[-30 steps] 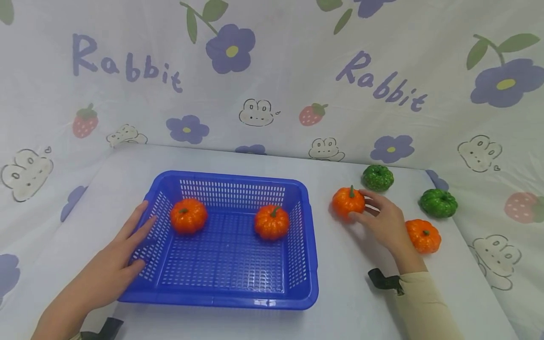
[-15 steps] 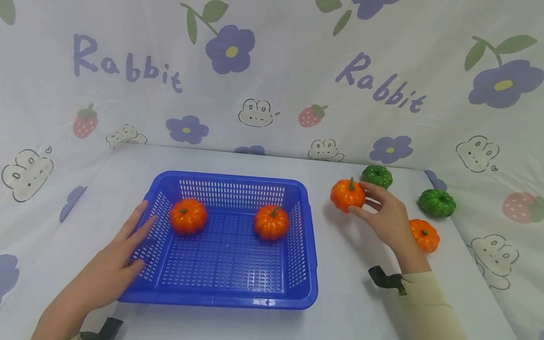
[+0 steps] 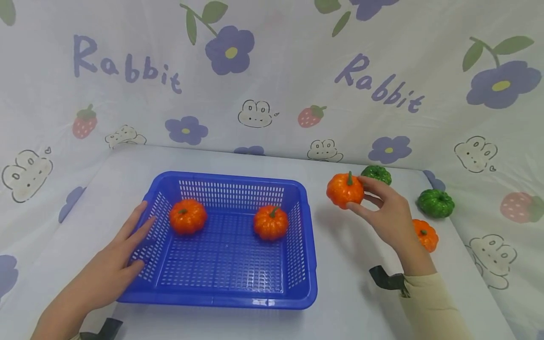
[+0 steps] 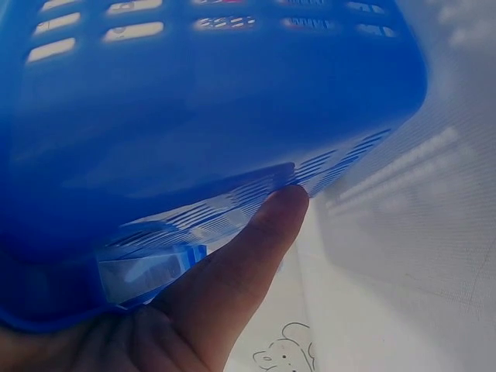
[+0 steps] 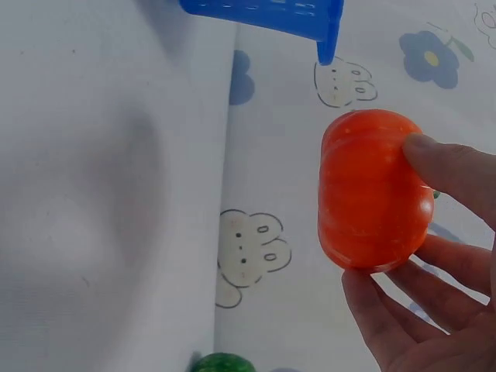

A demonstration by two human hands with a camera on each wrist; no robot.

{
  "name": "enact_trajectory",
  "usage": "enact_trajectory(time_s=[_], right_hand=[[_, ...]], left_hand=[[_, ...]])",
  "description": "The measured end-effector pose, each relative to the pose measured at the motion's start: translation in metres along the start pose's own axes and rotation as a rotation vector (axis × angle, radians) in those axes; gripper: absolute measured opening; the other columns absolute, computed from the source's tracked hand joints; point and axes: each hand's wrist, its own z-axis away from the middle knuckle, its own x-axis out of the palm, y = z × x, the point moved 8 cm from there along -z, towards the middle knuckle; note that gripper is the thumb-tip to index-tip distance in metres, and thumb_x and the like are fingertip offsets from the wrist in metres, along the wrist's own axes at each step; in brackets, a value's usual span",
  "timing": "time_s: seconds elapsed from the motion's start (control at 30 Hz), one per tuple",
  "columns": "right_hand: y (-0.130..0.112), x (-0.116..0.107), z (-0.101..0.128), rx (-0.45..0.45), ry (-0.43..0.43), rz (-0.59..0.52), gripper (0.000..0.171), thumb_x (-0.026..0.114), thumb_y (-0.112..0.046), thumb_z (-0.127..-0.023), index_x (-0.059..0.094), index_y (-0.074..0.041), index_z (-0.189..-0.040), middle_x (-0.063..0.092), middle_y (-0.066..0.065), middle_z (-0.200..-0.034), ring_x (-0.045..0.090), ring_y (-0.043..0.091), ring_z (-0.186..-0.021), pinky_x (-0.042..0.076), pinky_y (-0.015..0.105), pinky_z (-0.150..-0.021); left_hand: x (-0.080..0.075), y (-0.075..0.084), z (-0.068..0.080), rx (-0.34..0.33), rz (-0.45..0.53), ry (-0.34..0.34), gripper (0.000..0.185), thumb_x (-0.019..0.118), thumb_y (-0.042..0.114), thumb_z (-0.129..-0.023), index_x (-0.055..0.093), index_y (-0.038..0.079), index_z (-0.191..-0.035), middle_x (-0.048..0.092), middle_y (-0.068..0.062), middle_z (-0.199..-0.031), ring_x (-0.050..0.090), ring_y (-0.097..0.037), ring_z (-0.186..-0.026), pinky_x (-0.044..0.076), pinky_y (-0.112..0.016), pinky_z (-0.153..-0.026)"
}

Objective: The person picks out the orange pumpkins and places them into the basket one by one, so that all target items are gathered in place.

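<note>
My right hand (image 3: 390, 216) pinches an orange toy pumpkin (image 3: 344, 191) with a green stem, thumb on one side and fingers on the other. In the right wrist view this pumpkin (image 5: 372, 190) is clear of the white table. My left hand (image 3: 106, 269) lies with fairly straight fingers against the left side of a blue plastic basket (image 3: 216, 301). A digit of it touches the slotted basket wall (image 4: 217, 101) in the left wrist view. Inside the basket sit two orange pumpkins, one at the left (image 3: 188, 216) and one at the right (image 3: 270, 223).
Right of the basket, a speckled green pumpkin (image 3: 376, 174) sits behind my right hand, partly covered. Further right are a dark green pumpkin (image 3: 436, 203) and another orange pumpkin (image 3: 426, 235), partly behind my wrist. A patterned cloth (image 3: 280, 71) hangs behind the table (image 3: 340, 283).
My right hand has lifted the orange pumpkin off the table and shifted it slightly left. The left hand and the basket have stayed put.
</note>
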Motion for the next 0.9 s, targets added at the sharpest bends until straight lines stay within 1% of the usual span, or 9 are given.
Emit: enact_trajectory(time_s=[0.2,0.3,0.37,0.53,0.6,0.67,0.73,0.77,0.9], right_hand=[[-0.009,-0.002,0.002,-0.035,0.008,0.013,0.068,0.089,-0.014,-0.092,0.059,-0.006,-0.154,0.064,0.017,-0.147,0.062,0.039,-0.135,0.054,0.048,-0.106],[-0.015,-0.004,0.002,-0.060,0.014,0.014,0.068,0.089,-0.014,-0.092,0.060,-0.007,-0.153,0.065,0.016,-0.147,0.064,0.039,-0.133,0.055,0.045,-0.105],[-0.021,-0.005,0.002,-0.080,0.017,0.010,0.068,0.089,-0.013,-0.092,0.061,-0.008,-0.153,0.065,0.014,-0.146,0.065,0.037,-0.132,0.055,0.041,-0.105],[-0.035,-0.007,0.001,-0.131,0.018,0.010,0.069,0.090,-0.012,-0.091,0.061,-0.011,-0.154,0.065,0.010,-0.147,0.065,0.034,-0.132,0.053,0.024,-0.105],[-0.041,-0.008,0.000,-0.142,0.018,0.016,0.070,0.090,-0.012,-0.091,0.061,-0.012,-0.154,0.065,0.010,-0.147,0.066,0.034,-0.131,0.053,0.023,-0.104],[-0.045,-0.008,-0.001,-0.151,0.016,0.019,0.070,0.090,-0.012,-0.090,0.061,-0.011,-0.154,0.065,0.010,-0.147,0.066,0.034,-0.131,0.054,0.027,-0.104],[-0.050,-0.008,-0.002,-0.164,0.014,0.015,0.069,0.090,-0.010,-0.090,0.062,-0.010,-0.153,0.065,0.011,-0.146,0.067,0.034,-0.130,0.055,0.026,-0.103],[-0.052,-0.008,-0.002,-0.170,0.012,0.009,0.069,0.090,-0.010,-0.090,0.062,-0.009,-0.153,0.066,0.011,-0.146,0.066,0.034,-0.130,0.054,0.024,-0.103],[-0.062,-0.007,-0.002,-0.193,0.000,-0.015,0.067,0.090,-0.006,-0.089,0.063,-0.007,-0.151,0.066,0.011,-0.145,0.065,0.033,-0.131,0.048,0.011,-0.101]], left_hand=[[0.000,0.001,0.000,-0.003,-0.001,0.000,0.082,0.063,-0.005,-0.097,0.026,-0.002,-0.170,-0.013,-0.006,-0.182,0.022,-0.056,-0.158,0.036,-0.078,-0.111],[-0.001,0.002,0.000,-0.005,0.001,0.000,0.082,0.063,-0.005,-0.097,0.026,-0.002,-0.170,-0.013,-0.006,-0.182,0.022,-0.055,-0.158,0.036,-0.078,-0.111],[-0.001,0.002,0.001,-0.006,0.001,0.000,0.082,0.063,-0.005,-0.097,0.026,-0.002,-0.170,-0.013,-0.006,-0.182,0.022,-0.055,-0.158,0.036,-0.078,-0.111],[-0.001,0.001,0.001,-0.011,-0.006,-0.003,0.082,0.064,-0.004,-0.097,0.026,-0.002,-0.170,-0.014,-0.006,-0.182,0.022,-0.056,-0.157,0.036,-0.077,-0.110],[-0.001,0.001,0.001,-0.010,-0.007,-0.002,0.082,0.064,-0.004,-0.097,0.026,-0.002,-0.170,-0.014,-0.006,-0.182,0.022,-0.055,-0.158,0.036,-0.078,-0.111],[-0.001,0.001,0.001,-0.006,-0.006,-0.001,0.082,0.064,-0.005,-0.097,0.026,-0.001,-0.170,-0.013,-0.006,-0.182,0.022,-0.055,-0.158,0.036,-0.078,-0.111],[-0.001,0.001,0.001,-0.002,-0.003,-0.002,0.082,0.063,-0.005,-0.097,0.025,-0.001,-0.170,-0.013,-0.006,-0.182,0.021,-0.055,-0.158,0.035,-0.078,-0.111],[-0.001,0.002,0.001,0.000,-0.002,-0.001,0.082,0.063,-0.005,-0.097,0.025,-0.001,-0.170,-0.013,-0.006,-0.182,0.020,-0.055,-0.158,0.035,-0.078,-0.112],[-0.002,0.002,0.000,0.003,-0.003,0.000,0.083,0.063,-0.005,-0.097,0.025,-0.001,-0.170,-0.013,-0.006,-0.182,0.021,-0.055,-0.158,0.035,-0.077,-0.112]])
